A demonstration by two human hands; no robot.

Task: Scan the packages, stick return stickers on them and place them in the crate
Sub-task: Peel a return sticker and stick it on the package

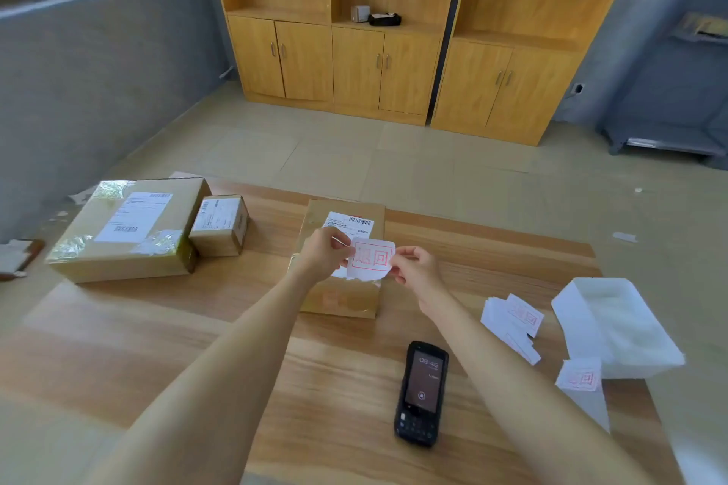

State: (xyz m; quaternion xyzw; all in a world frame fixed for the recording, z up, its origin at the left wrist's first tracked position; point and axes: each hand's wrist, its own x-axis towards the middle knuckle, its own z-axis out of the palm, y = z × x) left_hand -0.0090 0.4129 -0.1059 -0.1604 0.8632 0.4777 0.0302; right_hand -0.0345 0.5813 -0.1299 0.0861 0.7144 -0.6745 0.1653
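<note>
White return sticker (372, 258) pinched between left hand (324, 253) and right hand (418, 271), above package (342, 297).

Your left hand (323, 254) and right hand (417, 268) each pinch one side of a white return sticker (372, 258) printed in red, held just above the centre package (342, 260) on the table (157, 346). Large package (130, 228) and small package (220, 224) stand touching at your far left. Handheld scanner (422, 392) lies screen-up, lit, near your right forearm. Sticker stack (512, 321) and white crate (614, 327) sit at your right; one loose sticker (581, 378) lies beside the crate.
</note>
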